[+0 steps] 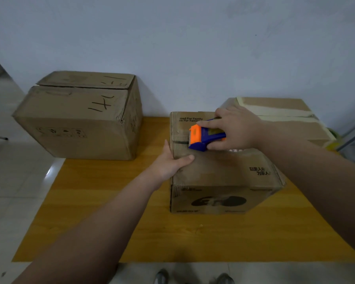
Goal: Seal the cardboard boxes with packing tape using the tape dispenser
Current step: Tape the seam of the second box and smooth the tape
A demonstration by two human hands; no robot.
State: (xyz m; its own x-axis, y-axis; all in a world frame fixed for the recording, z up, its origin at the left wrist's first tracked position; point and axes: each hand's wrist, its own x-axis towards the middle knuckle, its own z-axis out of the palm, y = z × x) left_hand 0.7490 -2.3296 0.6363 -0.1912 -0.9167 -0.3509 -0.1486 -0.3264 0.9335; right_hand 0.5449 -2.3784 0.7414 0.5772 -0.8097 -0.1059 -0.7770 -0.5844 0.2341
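A printed cardboard box (223, 173) stands on the wooden table (111, 212) in front of me, its top flaps closed. My right hand (234, 128) grips a blue and orange tape dispenser (203, 137) pressed on the box top near the left end of the centre seam. My left hand (172, 162) clasps the box's top left edge, thumb lying on top. A larger box (78, 119) with black handwriting sits at the back left, its top seam slightly open. A third box (283, 117) with pale tape strips stands at the back right, partly behind my right arm.
The table stands against a pale wall. Tiled floor shows to the left and below, with my shoes (193, 277) at the bottom edge. A yellow-green object (334, 140) and a metal bar (353, 138) lie at the far right.
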